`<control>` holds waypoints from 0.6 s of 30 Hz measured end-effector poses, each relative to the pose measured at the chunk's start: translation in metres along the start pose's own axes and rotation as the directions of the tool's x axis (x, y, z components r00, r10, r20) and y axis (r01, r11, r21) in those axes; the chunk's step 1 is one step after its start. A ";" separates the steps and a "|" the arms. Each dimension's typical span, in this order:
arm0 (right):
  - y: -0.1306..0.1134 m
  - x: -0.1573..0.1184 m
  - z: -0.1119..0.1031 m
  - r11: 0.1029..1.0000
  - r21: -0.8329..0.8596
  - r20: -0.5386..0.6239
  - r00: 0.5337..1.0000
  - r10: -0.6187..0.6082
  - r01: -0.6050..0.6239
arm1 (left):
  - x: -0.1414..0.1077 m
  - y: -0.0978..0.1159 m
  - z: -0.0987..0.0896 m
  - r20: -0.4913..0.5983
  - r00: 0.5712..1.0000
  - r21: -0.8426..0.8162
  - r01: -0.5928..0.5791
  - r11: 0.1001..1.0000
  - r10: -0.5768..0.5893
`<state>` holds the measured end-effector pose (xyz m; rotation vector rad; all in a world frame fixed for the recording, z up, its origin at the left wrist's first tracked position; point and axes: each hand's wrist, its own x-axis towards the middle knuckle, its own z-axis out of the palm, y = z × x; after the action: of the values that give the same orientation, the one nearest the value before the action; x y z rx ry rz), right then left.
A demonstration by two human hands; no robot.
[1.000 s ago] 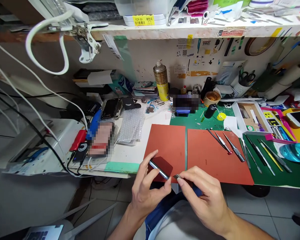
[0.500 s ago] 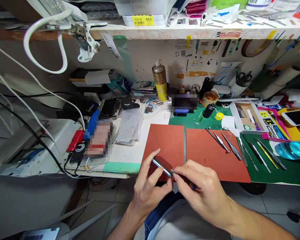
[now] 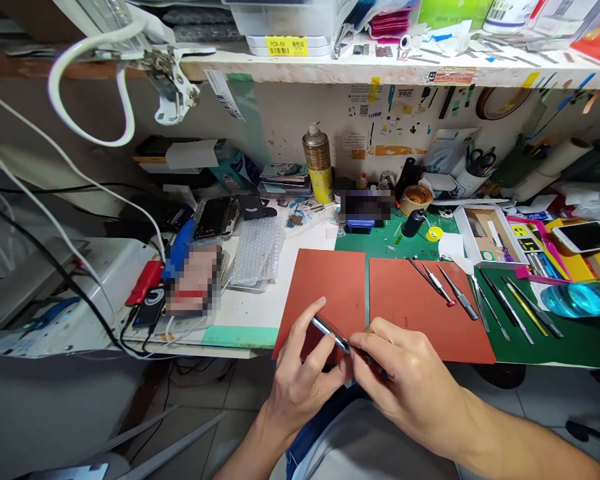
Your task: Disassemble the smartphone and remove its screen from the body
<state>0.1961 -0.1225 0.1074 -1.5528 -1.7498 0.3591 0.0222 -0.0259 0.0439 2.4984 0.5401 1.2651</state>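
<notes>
A slim dark phone-like device (image 3: 330, 333) is seen edge-on above the front of the left red-brown mat (image 3: 330, 280). My left hand (image 3: 303, 373) grips it, index finger at its upper end and thumb near its lower end. My right hand (image 3: 400, 367) is closed in a pinch at the device's lower right end; whatever lies between those fingertips is too hidden to make out. Tweezers and thin metal tools (image 3: 455, 290) lie on and beside the right mat (image 3: 395, 307).
Pixelated phone-like item (image 3: 195, 280), bubble wrap (image 3: 257, 250) and cables stand left. Behind are a spray can (image 3: 319, 163) and a tape roll (image 3: 417, 198). To the right are a white tray (image 3: 490, 237), more tools and a blue translucent object (image 3: 577, 300). A shelf (image 3: 380, 70) overhangs the back.
The view has shifted slightly. My right fingertips have closed in on the device's lower end, and the small metallic piece seen between them earlier is now hidden.
</notes>
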 end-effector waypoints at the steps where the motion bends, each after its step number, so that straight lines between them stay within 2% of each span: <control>1: 0.000 -0.001 -0.001 1.000 -0.029 0.006 1.000 -0.012 0.012 | 0.000 0.000 0.000 0.004 1.000 0.000 0.001 1.000 -0.001; 5: -0.001 -0.006 0.000 0.992 -0.121 0.002 0.999 -0.036 0.036 | 0.001 0.000 0.000 0.007 1.000 0.018 0.006 1.000 -0.006; 10: -0.002 -0.012 0.009 0.965 -0.251 -0.087 0.991 -0.099 0.075 | 0.001 -0.005 -0.003 0.055 0.998 -0.016 -0.015 1.000 0.016; 18: -0.002 -0.011 0.015 0.949 -0.299 -0.114 0.984 -0.138 0.099 | 0.005 -0.004 -0.009 0.090 0.995 -0.009 0.030 1.000 -0.029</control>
<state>0.1836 -0.1298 0.0947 -1.6223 -1.8406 -0.0679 0.0174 -0.0192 0.0509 2.5158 0.5454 1.1354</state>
